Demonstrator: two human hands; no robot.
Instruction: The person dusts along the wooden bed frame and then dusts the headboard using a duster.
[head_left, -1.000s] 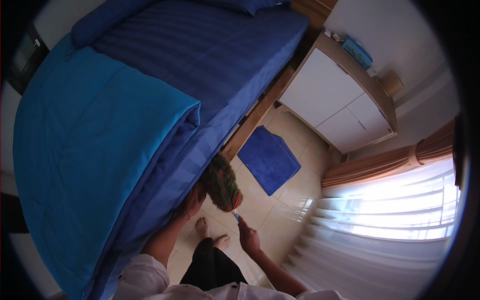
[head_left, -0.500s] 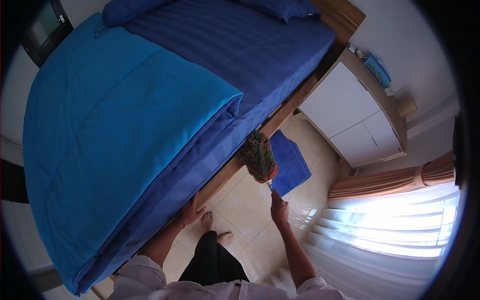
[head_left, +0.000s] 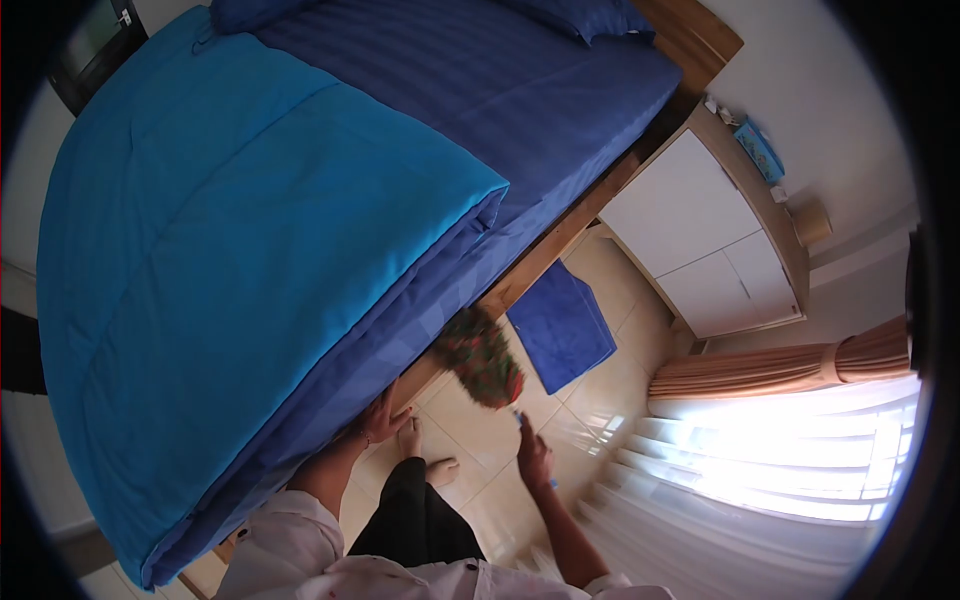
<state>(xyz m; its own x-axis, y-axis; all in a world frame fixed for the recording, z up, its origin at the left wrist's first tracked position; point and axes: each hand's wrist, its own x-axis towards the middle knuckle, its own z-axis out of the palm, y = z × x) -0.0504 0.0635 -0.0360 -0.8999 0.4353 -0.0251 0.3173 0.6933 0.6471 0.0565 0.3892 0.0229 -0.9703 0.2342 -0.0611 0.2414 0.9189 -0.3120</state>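
Note:
In the head view my right hand (head_left: pixel 535 456) is wrapped around the handle of a duster with a bushy red and green head (head_left: pixel 482 358). That head is blurred by motion and lies against the wooden bed frame (head_left: pixel 520 277) along the mattress side. My left hand (head_left: pixel 379 416) is at the lower edge of the blue bedding, against the bed's side, with its fingers stretched out and apart. Part of it is hidden by the bedding. A bright blue comforter (head_left: pixel 240 200) covers the near part of the bed, over a dark blue striped sheet (head_left: pixel 520 100).
A blue mat (head_left: pixel 562 328) lies on the tiled floor beside the bed. Beyond it stands a white cabinet (head_left: pixel 690 205) with a blue tissue box (head_left: pixel 760 150) on top. To the right hang a brown curtain (head_left: pixel 740 372) and a bright sheer curtain (head_left: pixel 700 490). My bare feet are on the tiles.
The duster and my right hand have moved left and nearer to me along the bed frame, uncovering more of the mat. My left hand stays at the bed's edge.

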